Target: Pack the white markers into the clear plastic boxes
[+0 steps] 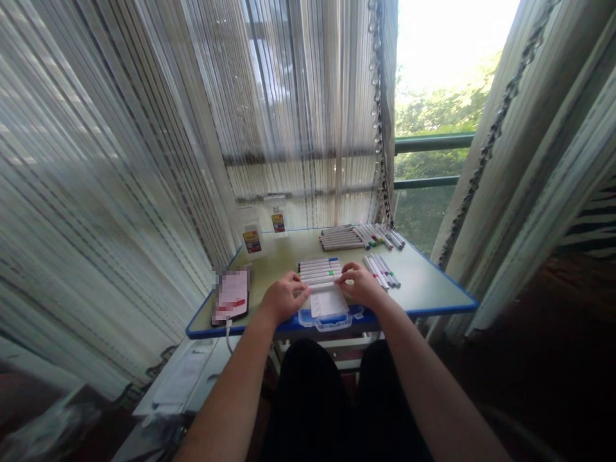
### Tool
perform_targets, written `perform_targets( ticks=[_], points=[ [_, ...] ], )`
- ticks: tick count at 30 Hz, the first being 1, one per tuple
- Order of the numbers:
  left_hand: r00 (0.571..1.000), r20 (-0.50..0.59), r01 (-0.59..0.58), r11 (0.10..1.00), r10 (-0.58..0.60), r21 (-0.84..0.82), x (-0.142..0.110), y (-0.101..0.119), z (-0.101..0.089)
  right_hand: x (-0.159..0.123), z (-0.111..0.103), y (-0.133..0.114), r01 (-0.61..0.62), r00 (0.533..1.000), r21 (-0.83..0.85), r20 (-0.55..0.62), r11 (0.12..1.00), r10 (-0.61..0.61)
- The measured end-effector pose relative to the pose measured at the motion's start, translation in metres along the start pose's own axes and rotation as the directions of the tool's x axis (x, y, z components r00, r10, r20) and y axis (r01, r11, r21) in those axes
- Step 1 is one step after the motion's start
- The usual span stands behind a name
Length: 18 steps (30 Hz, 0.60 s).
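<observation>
A clear plastic case (329, 316) with a blue rim sits at the near edge of a small blue-edged table (433, 289). A row of white markers (319, 270) with coloured caps lies just behind it. My left hand (282, 297) and my right hand (362, 284) meet at the nearest marker of that row, fingers curled onto its two ends. Whether they lift it or only touch it I cannot make out.
More markers lie in a fan at the back (359, 237) and a few to the right (382, 271). A phone-like object (231, 296) on a cable rests at the left. Two small bottles (252, 240) stand at the back left. Curtains and a window surround the table.
</observation>
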<state>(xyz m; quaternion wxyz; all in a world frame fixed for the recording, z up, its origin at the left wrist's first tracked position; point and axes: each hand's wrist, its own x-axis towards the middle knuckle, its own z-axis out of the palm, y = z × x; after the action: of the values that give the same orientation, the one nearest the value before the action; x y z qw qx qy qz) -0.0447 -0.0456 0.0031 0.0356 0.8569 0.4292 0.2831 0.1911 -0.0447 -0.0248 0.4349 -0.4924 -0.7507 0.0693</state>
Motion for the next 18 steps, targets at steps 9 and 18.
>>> perform_targets(
  ticks=[9, 18],
  points=[
    [0.999, -0.016, 0.036, 0.999, -0.036, -0.009, 0.002, 0.0, 0.0, -0.004, -0.01, -0.002, -0.074, 0.973, -0.197, -0.227, 0.978, 0.027],
    [0.997, -0.074, 0.036, 0.999, -0.037, -0.013, 0.001, 0.001, -0.001, -0.009, -0.003, 0.013, -0.35, 0.909, -0.451, -0.374, 0.821, 0.182]
  ],
)
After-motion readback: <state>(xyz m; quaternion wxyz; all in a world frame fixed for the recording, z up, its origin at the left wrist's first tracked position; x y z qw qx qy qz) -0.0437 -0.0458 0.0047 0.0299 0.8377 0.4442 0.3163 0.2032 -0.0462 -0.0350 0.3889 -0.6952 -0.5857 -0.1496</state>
